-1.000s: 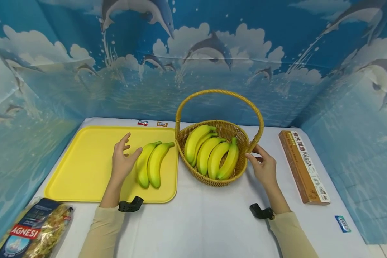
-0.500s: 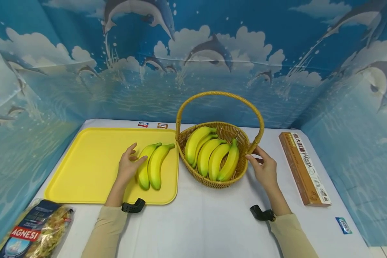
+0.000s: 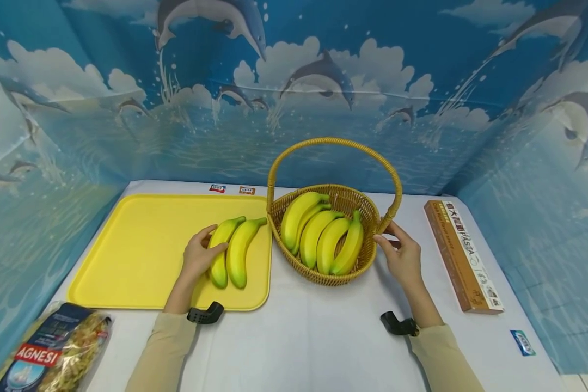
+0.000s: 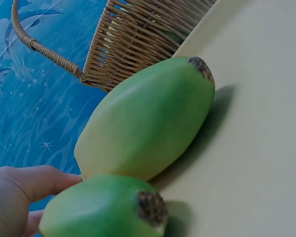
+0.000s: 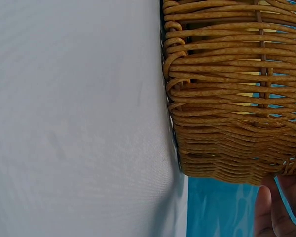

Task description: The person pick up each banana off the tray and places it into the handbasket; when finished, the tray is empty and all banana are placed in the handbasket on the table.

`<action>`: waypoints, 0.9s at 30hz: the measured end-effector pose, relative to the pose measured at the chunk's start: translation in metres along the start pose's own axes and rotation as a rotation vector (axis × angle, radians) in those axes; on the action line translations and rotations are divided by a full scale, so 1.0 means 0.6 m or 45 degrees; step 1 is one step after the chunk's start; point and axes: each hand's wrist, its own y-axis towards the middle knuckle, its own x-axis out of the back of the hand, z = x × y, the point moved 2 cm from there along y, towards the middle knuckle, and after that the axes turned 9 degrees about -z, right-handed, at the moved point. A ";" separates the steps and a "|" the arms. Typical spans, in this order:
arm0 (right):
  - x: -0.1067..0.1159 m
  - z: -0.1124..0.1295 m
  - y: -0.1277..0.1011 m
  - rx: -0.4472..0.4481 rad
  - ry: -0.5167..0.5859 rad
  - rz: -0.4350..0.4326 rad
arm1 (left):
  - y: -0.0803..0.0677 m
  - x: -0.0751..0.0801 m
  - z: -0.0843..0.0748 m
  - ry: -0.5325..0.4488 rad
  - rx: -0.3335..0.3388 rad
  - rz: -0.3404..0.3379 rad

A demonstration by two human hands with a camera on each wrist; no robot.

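Note:
Two yellow bananas with green ends lie side by side on a yellow tray [image 3: 137, 256]. My left hand [image 3: 196, 257] pinches the left banana [image 3: 219, 267], its thumb reaching between that one and the right banana [image 3: 237, 256]. In the left wrist view, the thumb [image 4: 49, 181] slips in behind the nearer banana [image 4: 98, 207]; most of the other fingers are hidden. My right hand [image 3: 404, 256] holds the rim of a wicker basket [image 3: 330, 279] at the foot of its handle. Inside the basket are several bananas [image 3: 313, 234].
Right of the basket lies a long brown and white pasta box [image 3: 463, 256]. A bag of pasta [image 3: 54, 348] sits at the front left, before the tray. Small packets lie behind the tray, and another packet [image 3: 522, 343] is at the right. A dolphin-print curtain [image 3: 318, 130] walls the table.
My left hand has moved right and down onto the left banana, its fingers closing around it. My right hand and the basket have stayed in place.

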 end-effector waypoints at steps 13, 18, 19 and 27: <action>-0.002 -0.001 0.001 -0.014 0.009 -0.008 | 0.001 0.007 -0.010 -0.065 0.052 -0.086; -0.003 0.000 0.002 -0.025 0.001 -0.010 | -0.008 0.034 -0.039 -0.069 0.034 -0.115; -0.003 0.000 0.002 -0.023 0.001 -0.009 | -0.011 0.040 -0.048 -0.072 0.020 -0.116; -0.001 0.006 0.003 -0.007 -0.004 -0.005 | -0.056 0.048 -0.134 -0.115 -0.186 -0.065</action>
